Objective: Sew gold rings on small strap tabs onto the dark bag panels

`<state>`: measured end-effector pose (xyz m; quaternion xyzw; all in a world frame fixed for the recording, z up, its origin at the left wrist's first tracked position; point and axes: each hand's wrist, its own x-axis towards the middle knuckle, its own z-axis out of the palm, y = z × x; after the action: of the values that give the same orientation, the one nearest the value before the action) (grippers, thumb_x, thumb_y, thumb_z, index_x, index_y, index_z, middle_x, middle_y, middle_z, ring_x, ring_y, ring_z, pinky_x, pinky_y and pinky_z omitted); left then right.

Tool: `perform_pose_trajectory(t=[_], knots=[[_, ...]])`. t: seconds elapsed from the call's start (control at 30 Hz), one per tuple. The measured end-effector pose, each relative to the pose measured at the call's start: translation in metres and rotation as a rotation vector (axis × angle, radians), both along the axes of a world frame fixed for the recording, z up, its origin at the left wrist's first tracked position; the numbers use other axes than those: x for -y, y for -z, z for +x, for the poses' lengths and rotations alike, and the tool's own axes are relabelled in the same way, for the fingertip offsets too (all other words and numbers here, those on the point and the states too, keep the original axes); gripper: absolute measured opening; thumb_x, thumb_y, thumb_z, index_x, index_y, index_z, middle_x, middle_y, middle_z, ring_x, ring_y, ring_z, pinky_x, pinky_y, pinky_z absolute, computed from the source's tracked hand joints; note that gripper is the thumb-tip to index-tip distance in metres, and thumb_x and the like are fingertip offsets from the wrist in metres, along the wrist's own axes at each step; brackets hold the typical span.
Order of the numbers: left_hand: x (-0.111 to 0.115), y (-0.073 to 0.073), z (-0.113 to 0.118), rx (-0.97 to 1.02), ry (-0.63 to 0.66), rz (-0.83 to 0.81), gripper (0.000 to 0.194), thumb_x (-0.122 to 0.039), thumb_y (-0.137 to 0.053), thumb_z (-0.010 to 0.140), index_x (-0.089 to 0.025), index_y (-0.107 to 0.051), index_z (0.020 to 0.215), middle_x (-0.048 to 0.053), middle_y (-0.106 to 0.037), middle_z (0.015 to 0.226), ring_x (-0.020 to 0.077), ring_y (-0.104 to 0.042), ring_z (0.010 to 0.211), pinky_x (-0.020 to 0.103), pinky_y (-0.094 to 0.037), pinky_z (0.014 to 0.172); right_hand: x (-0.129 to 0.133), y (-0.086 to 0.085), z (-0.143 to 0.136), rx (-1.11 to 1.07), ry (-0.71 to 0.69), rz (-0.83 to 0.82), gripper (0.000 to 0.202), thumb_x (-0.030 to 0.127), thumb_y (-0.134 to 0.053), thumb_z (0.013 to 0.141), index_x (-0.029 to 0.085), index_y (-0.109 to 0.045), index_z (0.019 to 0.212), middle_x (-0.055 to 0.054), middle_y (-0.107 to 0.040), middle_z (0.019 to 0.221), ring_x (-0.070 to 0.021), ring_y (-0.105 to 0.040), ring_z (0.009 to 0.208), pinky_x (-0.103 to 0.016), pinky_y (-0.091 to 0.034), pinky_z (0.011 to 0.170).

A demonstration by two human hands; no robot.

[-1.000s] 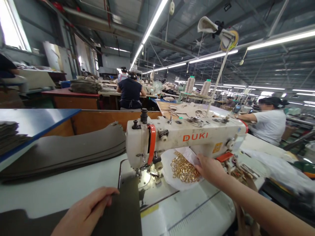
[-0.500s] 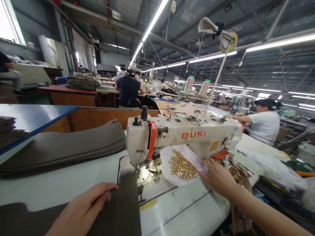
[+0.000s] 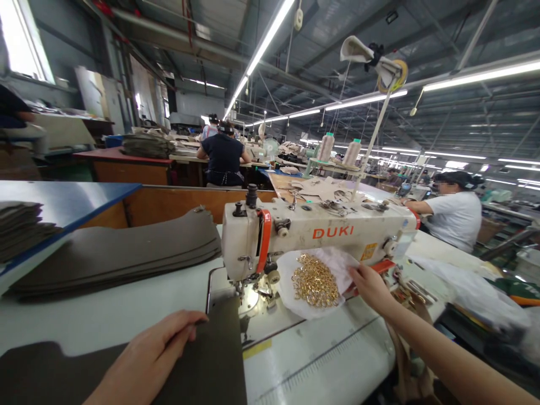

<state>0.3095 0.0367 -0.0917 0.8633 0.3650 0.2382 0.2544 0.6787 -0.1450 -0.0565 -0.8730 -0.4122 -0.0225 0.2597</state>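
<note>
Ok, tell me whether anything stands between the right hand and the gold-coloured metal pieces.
No separate object visibly does: only a bare margin of the white sheeting lies between the right hand, at its edge, and the gold-coloured metal pieces heaped on it.

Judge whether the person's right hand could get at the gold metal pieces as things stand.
Probably yes: the right hand is at the edge of the white sheet under the gold metal pieces, and nothing covers their near side.
</note>
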Motion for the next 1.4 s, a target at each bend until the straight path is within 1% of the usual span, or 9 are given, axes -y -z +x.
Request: perform_pose_trajectory(t=[0.13,0.27,0.5,0.63,0.77,0.87,0.97,1.13,1.4], knots=[[0.002,-0.007,0.002,0.000,-0.008,0.001,0.033,-0.038,-0.042,0.073,-0.027,-0.071,0.083,0.000,-0.072,0.070,0.0195,-0.069,0.069,0.022,-0.052,0.064,-0.012,-0.006,-0.003,-0.302,-0.036,0.257,0.026,0.032,-0.033,0.090,0.020,-0.055,0.080,-0.001,-0.062,0.056,-0.0183,-0.064,0.050,-0.026,-0.049,0.046],[0.003,-0.008,0.003,0.013,-0.016,0.007,0.032,-0.036,-0.043,0.073,-0.027,-0.072,0.083,0.001,-0.072,0.071,0.0196,-0.069,0.069,0.022,-0.053,0.064,-0.018,-0.008,-0.009,-0.475,-0.081,0.466,0.027,0.046,-0.047,0.084,0.020,-0.055,0.079,-0.001,-0.061,0.057,-0.0200,-0.065,0.055,-0.028,-0.054,0.048],[-0.003,0.007,-0.001,0.041,-0.009,0.020,0.030,-0.036,-0.044,0.076,-0.028,-0.071,0.085,-0.001,-0.072,0.072,0.0187,-0.068,0.069,0.020,-0.052,0.065,-0.028,-0.010,-0.020,-0.600,-0.188,0.603,0.037,0.056,-0.057,0.076,0.018,-0.055,0.078,-0.005,-0.064,0.069,-0.0217,-0.068,0.069,-0.032,-0.057,0.064],[-0.002,0.005,-0.001,0.023,-0.001,0.015,0.031,-0.035,-0.043,0.076,-0.028,-0.071,0.087,-0.001,-0.071,0.070,0.0184,-0.068,0.067,0.020,-0.052,0.065,-0.021,-0.008,-0.024,-0.573,-0.265,0.577,0.038,0.056,-0.058,0.076,0.018,-0.056,0.082,-0.008,-0.066,0.079,-0.0242,-0.068,0.080,-0.037,-0.055,0.073],[0.000,0.002,0.000,0.035,-0.007,0.022,0.032,-0.036,-0.042,0.076,-0.027,-0.071,0.085,-0.001,-0.071,0.068,0.0184,-0.067,0.065,0.020,-0.052,0.064,0.010,0.006,-0.035,-0.451,-0.323,0.523,0.032,0.043,-0.064,0.076,0.018,-0.056,0.095,-0.009,-0.065,0.091,-0.0238,-0.064,0.087,-0.039,-0.051,0.083],[0.002,-0.001,0.000,0.028,-0.008,0.020,0.032,-0.036,-0.043,0.075,-0.027,-0.071,0.084,0.000,-0.072,0.069,0.0185,-0.068,0.067,0.020,-0.053,0.064,0.034,0.015,-0.046,-0.119,-0.521,0.310,0.031,0.026,-0.053,0.086,0.019,-0.051,0.116,-0.011,-0.060,0.110,-0.0227,-0.059,0.102,-0.039,-0.047,0.090],[0.004,-0.006,0.001,0.001,-0.009,0.029,0.032,-0.037,-0.043,0.074,-0.027,-0.072,0.084,0.000,-0.073,0.072,0.0187,-0.069,0.069,0.020,-0.053,0.065,0.042,0.020,-0.052,0.158,-0.715,0.086,0.033,0.016,-0.044,0.090,0.021,-0.050,0.122,-0.011,-0.054,0.123,-0.0206,-0.053,0.112,-0.034,-0.044,0.095],[0.004,-0.008,0.002,-0.010,-0.018,0.044,0.031,-0.035,-0.043,0.074,-0.027,-0.071,0.083,-0.001,-0.074,0.075,0.0187,-0.070,0.072,0.020,-0.053,0.066,0.029,0.018,-0.051,0.331,-0.745,0.014,0.020,0.020,-0.046,0.093,0.020,-0.059,0.108,-0.009,-0.061,0.103,-0.0206,-0.058,0.093,-0.032,-0.049,0.080],[0.000,-0.003,0.001,-0.005,-0.005,0.045,0.030,-0.034,-0.044,0.075,-0.028,-0.071,0.085,-0.002,-0.073,0.074,0.0180,-0.070,0.070,0.019,-0.053,0.065,0.008,0.023,-0.067,0.459,-0.796,-0.006,0.016,0.018,-0.048,0.091,0.017,-0.063,0.094,-0.007,-0.061,0.082,-0.0219,-0.052,0.080,-0.032,-0.044,0.069]])
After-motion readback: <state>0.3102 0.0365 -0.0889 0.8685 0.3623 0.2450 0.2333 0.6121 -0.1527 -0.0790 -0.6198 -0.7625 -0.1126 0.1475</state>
